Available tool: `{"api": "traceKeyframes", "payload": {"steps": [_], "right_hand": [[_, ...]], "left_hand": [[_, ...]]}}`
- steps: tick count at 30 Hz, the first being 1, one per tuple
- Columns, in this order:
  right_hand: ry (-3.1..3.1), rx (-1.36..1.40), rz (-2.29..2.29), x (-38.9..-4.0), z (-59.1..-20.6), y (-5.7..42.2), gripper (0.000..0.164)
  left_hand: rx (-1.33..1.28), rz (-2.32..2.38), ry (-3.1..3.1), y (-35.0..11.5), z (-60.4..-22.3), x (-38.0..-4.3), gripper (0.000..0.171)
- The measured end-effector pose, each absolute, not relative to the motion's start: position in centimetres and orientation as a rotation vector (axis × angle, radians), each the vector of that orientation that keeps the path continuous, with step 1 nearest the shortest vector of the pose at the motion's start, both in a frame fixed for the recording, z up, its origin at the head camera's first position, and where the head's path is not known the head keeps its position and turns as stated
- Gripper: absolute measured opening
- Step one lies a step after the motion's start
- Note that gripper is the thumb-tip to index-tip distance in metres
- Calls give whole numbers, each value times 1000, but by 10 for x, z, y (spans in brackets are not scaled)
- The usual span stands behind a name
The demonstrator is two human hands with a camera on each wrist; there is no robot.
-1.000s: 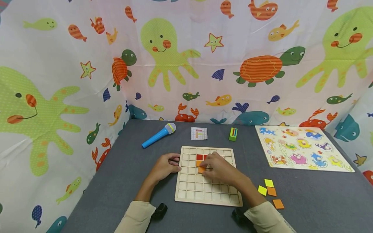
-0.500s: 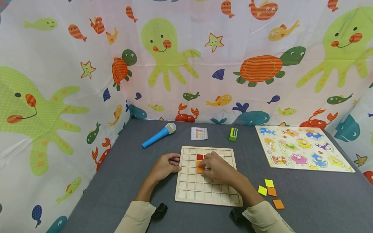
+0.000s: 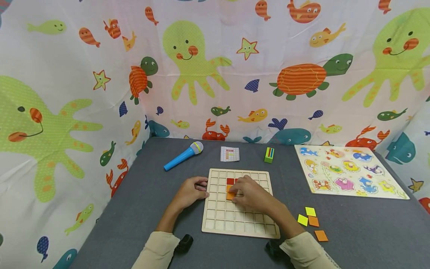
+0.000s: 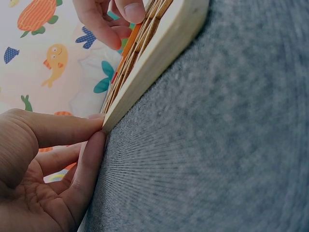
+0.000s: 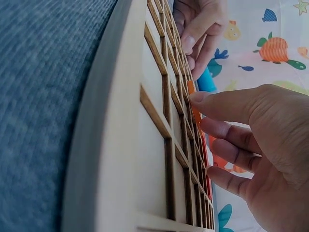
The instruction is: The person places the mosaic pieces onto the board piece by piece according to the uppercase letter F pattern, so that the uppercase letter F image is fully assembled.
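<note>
A square wooden grid board (image 3: 218, 224) lies on the table in front of me. My left hand (image 3: 187, 192) pinches its left edge between thumb and fingers, close up in the left wrist view. Over the upper middle of the grid is my right hand (image 3: 253, 194), its thumb and fingertips at an orange tile (image 3: 230, 196). That tile lies in a cell, its far part covered by fingers. Above it sit another orange tile (image 3: 229, 188) and a red tile (image 3: 230, 181); more red shows partly behind the fingers. In the right wrist view the thumb touches the orange tile (image 5: 192, 92).
Right of the board lie loose yellow tiles (image 3: 302, 219) and orange tiles (image 3: 321, 235). A blue toy microphone (image 3: 181, 158), a pattern card (image 3: 230, 154) and a small green block (image 3: 268, 155) stand along the back. At far right is a sea-animal puzzle (image 3: 351, 172).
The right hand has shifted slightly left with the orange tile, which now lies lined up in the column below the other orange one. The left hand has stayed at the board's edge.
</note>
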State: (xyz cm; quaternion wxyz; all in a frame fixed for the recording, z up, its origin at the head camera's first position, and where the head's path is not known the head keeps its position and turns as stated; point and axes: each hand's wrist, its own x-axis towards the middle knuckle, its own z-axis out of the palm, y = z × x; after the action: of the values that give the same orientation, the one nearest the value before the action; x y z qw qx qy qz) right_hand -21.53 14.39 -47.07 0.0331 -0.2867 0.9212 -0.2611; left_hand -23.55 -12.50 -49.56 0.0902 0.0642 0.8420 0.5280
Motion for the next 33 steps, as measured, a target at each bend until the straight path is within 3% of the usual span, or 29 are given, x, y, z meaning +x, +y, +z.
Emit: {"api": "traceKeyframes", "payload": {"steps": [16, 33], "right_hand": [[2813, -914, -879, -212, -473, 152, 21], [2830, -822, -854, -194, -470, 198, 28]], "left_hand": [[209, 1578, 2496, -120, -496, -237, 56], [212, 1594, 2495, -123, -498, -237, 56]]}}
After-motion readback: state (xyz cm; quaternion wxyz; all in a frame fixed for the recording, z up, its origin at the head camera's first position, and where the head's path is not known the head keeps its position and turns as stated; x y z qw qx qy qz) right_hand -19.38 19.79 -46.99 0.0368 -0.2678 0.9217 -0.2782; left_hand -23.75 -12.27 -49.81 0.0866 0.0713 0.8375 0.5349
